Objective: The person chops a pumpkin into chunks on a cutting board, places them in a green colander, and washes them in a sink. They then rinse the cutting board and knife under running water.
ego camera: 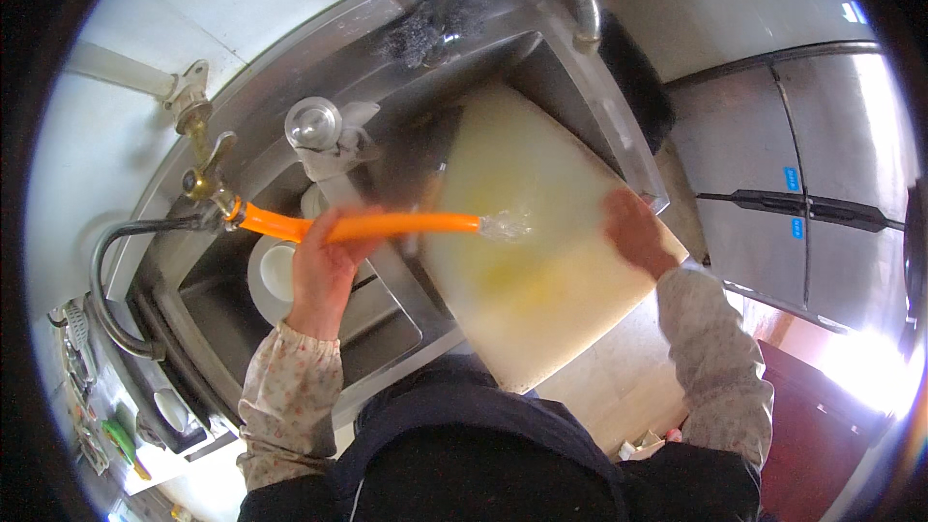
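My left hand [326,254] is wrapped around an orange hose [406,225] fitted to a brass tap [203,177] on the wall side. Water [504,225] runs from the hose's end over a large pale cutting board [536,232] with yellowish stains. The board lies across the right sink basin [522,65] and juts past the sink's front rim. Over the board's right edge is my right hand [634,228], blurred; its fingers cannot be made out, nor whether they grip the board.
White bowls [278,272] sit in the left basin [217,319]. A clear glass or plastic container [315,125] stands on the divider. A curved metal faucet [591,14] arches over the back right. Steel refrigerator doors [754,138] are at right, utensils [76,348] at far left.
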Demonstrator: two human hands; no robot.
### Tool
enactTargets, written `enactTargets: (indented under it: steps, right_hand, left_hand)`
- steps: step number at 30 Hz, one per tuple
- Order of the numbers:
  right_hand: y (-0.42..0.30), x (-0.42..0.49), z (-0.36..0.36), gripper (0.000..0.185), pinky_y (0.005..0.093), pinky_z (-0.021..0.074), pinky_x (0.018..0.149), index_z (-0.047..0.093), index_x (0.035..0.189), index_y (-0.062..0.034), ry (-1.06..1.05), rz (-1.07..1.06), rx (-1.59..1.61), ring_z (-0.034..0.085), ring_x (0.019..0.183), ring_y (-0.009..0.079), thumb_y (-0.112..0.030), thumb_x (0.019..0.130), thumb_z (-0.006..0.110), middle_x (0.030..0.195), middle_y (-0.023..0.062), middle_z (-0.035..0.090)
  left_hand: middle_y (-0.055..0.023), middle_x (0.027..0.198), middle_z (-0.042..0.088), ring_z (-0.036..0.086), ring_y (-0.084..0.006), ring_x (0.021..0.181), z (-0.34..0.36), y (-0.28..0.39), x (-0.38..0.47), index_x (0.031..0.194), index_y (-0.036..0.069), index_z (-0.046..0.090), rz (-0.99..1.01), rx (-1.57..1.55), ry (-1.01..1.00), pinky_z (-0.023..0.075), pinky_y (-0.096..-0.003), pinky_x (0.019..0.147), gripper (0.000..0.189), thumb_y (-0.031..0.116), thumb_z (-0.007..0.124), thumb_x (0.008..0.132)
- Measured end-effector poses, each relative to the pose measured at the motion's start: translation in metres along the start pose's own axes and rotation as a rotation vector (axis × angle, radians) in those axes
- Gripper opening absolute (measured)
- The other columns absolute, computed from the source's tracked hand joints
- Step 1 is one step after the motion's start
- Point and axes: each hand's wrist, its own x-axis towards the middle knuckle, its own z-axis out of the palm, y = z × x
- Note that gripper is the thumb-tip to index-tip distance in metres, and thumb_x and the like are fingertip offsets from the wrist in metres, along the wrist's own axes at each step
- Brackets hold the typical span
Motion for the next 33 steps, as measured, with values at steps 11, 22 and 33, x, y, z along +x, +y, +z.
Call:
enactTargets:
  steps: [11,22,33]
  right_hand:
    - [-0.093,0.048,-0.044,0.036,0.0458,0.0441,0.085,0.054,0.112,-0.0038,-0.086,-0.340,0.387,0.056,0.096,0.0351,-0.016,0.078,0.056,0.101,0.0158,0.061]
    - [-0.201,0.188,-0.025,0.044,0.0467,0.0499,0.070,0.049,0.120,-0.0013,-0.094,-0.167,0.469,0.063,0.085,0.0374,-0.016,0.080,0.058,0.091,0.0194,0.065]
    - [-0.150,0.233,0.015,0.046,0.0411,0.0505,0.060,0.054,0.104,0.0116,-0.031,0.241,0.522,0.063,0.069,0.0319,-0.020,0.073,0.065,0.076,0.0206,0.063]
  left_hand:
    - [-0.0158,0.105,0.060,0.060,-0.0236,0.099,-0.002,-0.017,0.043,0.101,0.000,0.052,0.477,0.298,0.301,0.0503,-0.0349,0.088,0.023,0.022,0.049,0.096]
    - [-0.0164,0.108,0.059,0.059,-0.0232,0.101,-0.018,-0.021,0.058,0.104,0.000,0.052,0.532,0.314,0.306,0.0508,-0.0327,0.088,0.025,0.024,0.045,0.097]
    - [-0.0171,0.111,0.059,0.058,-0.0251,0.105,-0.001,-0.015,0.049,0.105,0.001,0.052,0.520,0.319,0.299,0.0500,-0.0332,0.088,0.026,0.024,0.046,0.097]
